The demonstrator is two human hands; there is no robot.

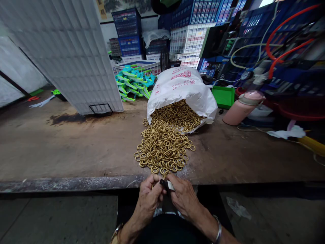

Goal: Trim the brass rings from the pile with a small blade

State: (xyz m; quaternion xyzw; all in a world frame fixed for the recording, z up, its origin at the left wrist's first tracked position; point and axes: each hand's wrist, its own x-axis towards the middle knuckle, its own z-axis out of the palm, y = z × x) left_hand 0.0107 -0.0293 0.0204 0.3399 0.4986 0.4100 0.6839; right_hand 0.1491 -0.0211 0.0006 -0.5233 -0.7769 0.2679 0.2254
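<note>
A heap of gold-coloured rings lies on the table in front of me, spilling from a white woven sack that is tipped on its side. At the table's front edge my left hand is closed, thumb and fingers pinched together. What it pinches is mostly hidden, possibly a ring. My right hand is closed on a small black-and-white piece, whose dark end reaches to my left fingertips. The kind of piece cannot be made out.
A ribbed white panel stands at left beside a dark stain. Green and turquoise plastic parts are piled behind. To the right are a green tray and a pink bottle. Stacked crates fill the back.
</note>
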